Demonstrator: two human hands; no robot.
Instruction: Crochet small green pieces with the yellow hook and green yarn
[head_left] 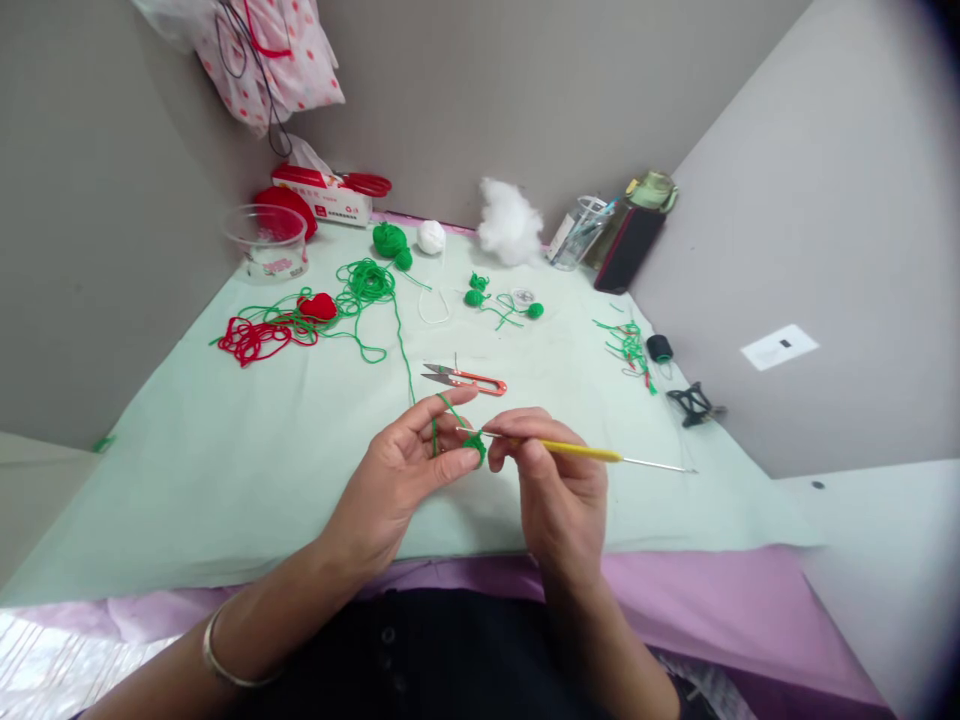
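Note:
Between thumb and fingers, my left hand [397, 465] pinches a small green crochet piece [475, 446]. Green yarn [405, 350] runs from a loose heap [367, 285] down to that hand and over its raised index finger. My right hand [559, 490] grips a crochet hook [577, 450] with a yellow handle, held like a pen. Its metal tip lies at the top of the green piece; whether a loop sits on it is too small to tell. Just beyond my left fingertips, orange-handled thread snips [469, 380] rest on the cloth.
A tangle of red yarn [259, 338] and a clear plastic tub [270, 245] are at left. Toward the back stand a green yarn ball [389, 239], white yarn ball [431, 237], white stuffing [510, 222] and clear cup [576, 235]. Yarn scraps [628, 345] and black thread [659, 348] lie right.

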